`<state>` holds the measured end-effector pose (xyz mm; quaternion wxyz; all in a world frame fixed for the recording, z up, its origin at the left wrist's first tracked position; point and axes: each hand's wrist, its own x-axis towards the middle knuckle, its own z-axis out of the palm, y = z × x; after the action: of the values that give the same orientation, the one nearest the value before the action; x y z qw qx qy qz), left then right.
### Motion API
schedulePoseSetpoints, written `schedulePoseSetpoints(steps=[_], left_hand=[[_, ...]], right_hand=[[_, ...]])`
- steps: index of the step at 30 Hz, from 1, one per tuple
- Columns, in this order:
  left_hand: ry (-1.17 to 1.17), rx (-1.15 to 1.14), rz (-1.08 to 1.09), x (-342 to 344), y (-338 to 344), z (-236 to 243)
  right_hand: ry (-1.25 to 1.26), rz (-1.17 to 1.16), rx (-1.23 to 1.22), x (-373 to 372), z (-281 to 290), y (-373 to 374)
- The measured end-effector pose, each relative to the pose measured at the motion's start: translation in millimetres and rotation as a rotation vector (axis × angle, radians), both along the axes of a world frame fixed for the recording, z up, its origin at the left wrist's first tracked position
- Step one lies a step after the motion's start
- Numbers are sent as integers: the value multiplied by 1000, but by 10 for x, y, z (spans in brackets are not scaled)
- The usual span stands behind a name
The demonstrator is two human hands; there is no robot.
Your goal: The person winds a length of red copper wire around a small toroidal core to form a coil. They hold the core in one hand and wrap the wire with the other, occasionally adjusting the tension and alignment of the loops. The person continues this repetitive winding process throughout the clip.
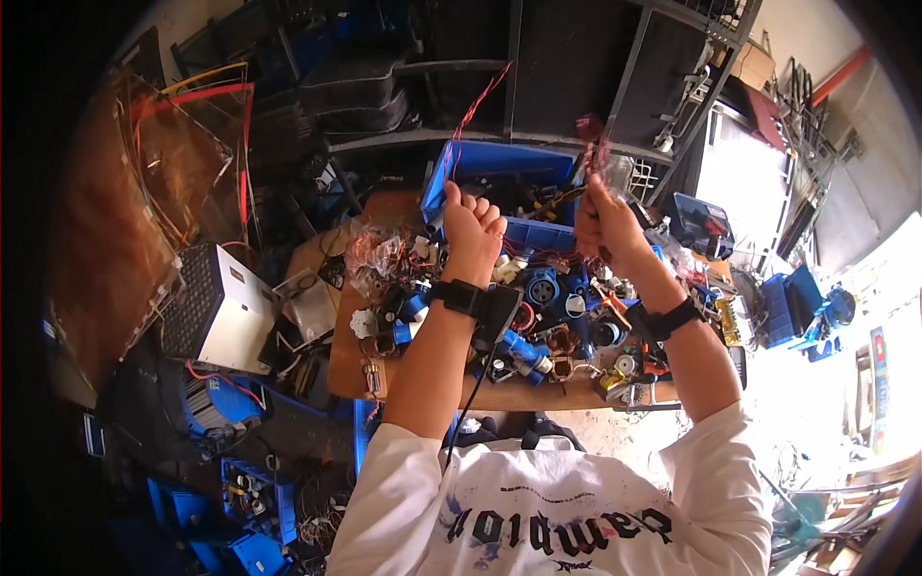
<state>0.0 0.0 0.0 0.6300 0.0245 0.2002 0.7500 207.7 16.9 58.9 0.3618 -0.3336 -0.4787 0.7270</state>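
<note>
Both my hands are raised over the far side of a cluttered wooden table. My left hand [473, 228] is closed, thumb up, on a red twisted wire [468, 119] that rises from its grip and bends to the right. My right hand [611, 227] is also closed, holding a bundle of red wire [593, 144] that is smeared by motion. Behind and between the hands stands a blue plastic bin [514, 161] with dark and yellow-handled items inside. Below them lie several blue industrial plugs and sockets [543, 286].
The wooden tabletop [351, 357] bears plastic bags [373, 254], loose fittings and wires. A white and black box [230, 307] stands to the left. An open blue case [799, 302] lies at the right. Blue bins of parts [257, 499] sit at lower left. A metal rack rises behind the table.
</note>
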Motion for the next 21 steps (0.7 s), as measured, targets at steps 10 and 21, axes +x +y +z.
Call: schedulePoseSetpoints(steps=[10, 21], left_hand=[[202, 67, 59, 265, -11, 309], [186, 23, 153, 254, 42, 350]], right_hand=[[-747, 95, 448, -261, -227, -165], [-462, 91, 518, -306, -328, -133]])
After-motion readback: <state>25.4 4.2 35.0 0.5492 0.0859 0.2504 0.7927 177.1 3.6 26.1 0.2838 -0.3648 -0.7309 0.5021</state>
